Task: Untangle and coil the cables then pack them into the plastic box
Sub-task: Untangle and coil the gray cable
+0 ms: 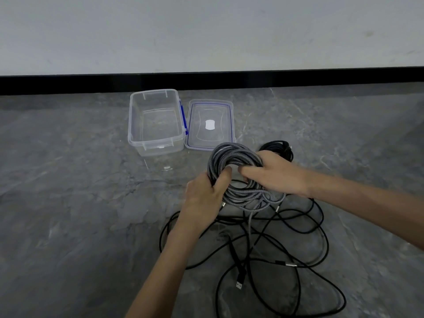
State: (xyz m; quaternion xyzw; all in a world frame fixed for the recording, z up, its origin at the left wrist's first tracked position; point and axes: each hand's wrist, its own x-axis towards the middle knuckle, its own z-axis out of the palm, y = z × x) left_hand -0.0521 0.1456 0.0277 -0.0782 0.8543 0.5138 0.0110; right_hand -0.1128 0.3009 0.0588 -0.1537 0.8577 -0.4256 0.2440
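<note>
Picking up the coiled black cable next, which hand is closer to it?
Right. The right hand sits just in front of the coiled black cable, while the left hand is farther, on the other side of the grey bundle.

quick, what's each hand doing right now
Left hand: fingers curled round the grey braided cable coil, holding it.
Right hand: gripping the same coil on its other side.

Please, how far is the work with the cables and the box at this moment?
Done: the box is open, its lid beside it, and one black coil lies behind the right hand. In hand: the left hand and right hand grip the grey cable, mostly coiled, one end trailing. To do: the loose black cables on the floor are tangled, and the box holds nothing yet.
</note>
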